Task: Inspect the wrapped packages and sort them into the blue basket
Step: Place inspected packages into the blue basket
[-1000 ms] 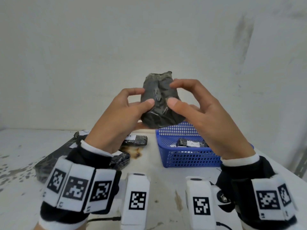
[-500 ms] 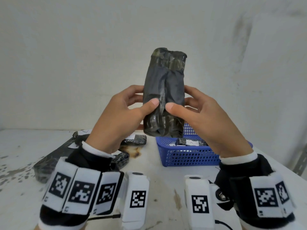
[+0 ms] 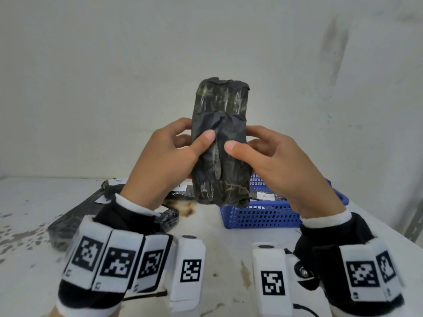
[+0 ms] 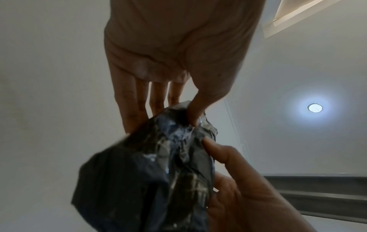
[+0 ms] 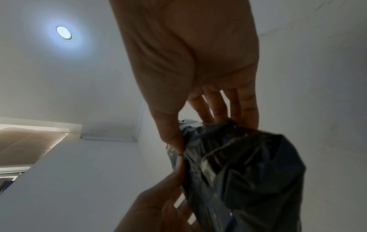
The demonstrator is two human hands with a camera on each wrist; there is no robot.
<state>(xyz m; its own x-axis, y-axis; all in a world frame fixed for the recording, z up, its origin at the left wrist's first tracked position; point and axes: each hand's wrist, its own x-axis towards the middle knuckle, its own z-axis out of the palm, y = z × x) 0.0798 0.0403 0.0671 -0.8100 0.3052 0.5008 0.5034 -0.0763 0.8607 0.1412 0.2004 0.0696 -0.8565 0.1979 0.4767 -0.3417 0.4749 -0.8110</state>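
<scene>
A black plastic-wrapped package (image 3: 220, 143) stands upright in the air in front of me, above the table. My left hand (image 3: 169, 156) grips its left side with the thumb across the front and the fingers behind. My right hand (image 3: 272, 161) grips the right side the same way. Both wrist views show the crinkled package (image 4: 158, 180) (image 5: 244, 172) pinched between thumb and fingers. The blue basket (image 3: 263, 216) sits on the table behind and below the package, with a labelled black package (image 3: 267, 197) inside.
Several more black wrapped packages (image 3: 68, 227) lie on the white table (image 3: 34, 259) at the left, some with white labels. A brown stain (image 3: 183, 207) marks the table next to the basket. A white wall rises close behind.
The package has been turned from end-on to standing upright and then lowered a little. Both hands slid from a fingertip pinch to a fuller grip round its sides.
</scene>
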